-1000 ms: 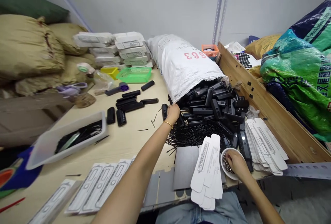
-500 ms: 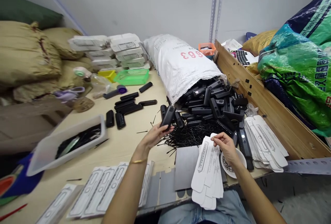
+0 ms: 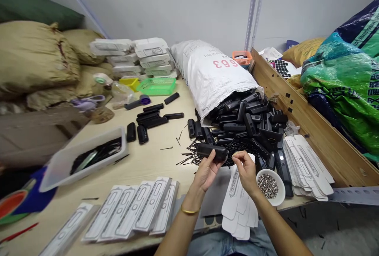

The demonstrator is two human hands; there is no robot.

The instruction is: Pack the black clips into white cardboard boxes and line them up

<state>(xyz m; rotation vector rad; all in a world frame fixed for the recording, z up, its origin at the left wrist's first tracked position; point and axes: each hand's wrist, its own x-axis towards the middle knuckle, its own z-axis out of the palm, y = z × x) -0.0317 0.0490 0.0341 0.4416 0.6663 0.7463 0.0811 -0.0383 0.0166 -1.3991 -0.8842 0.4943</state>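
My left hand (image 3: 206,172) grips a black oblong plastic part (image 3: 212,152), held level above the table's near edge. My right hand (image 3: 244,168) is pinched at the part's right end, its fingertips closed on something too small to make out. Just right of that hand stands a small white bowl (image 3: 278,195) of tiny metal pieces. Under my hands lies a stack of white die-cut cards (image 3: 239,204). Behind them a heap of black parts (image 3: 248,120) spills from a white woven sack (image 3: 213,72) onto a scatter of thin black pins (image 3: 189,153).
White blister cards (image 3: 136,208) line the table's front edge. A white tray (image 3: 63,161) of black pins sits left. More black parts (image 3: 148,120), a green basket (image 3: 156,85) and stacked white packs (image 3: 139,55) lie farther back. A wooden rail (image 3: 308,129) borders the right, with bags (image 3: 343,78) beyond it.
My left hand took a black part from the pile and drew it toward me. My right hand left the bowl and came up to the part's end.
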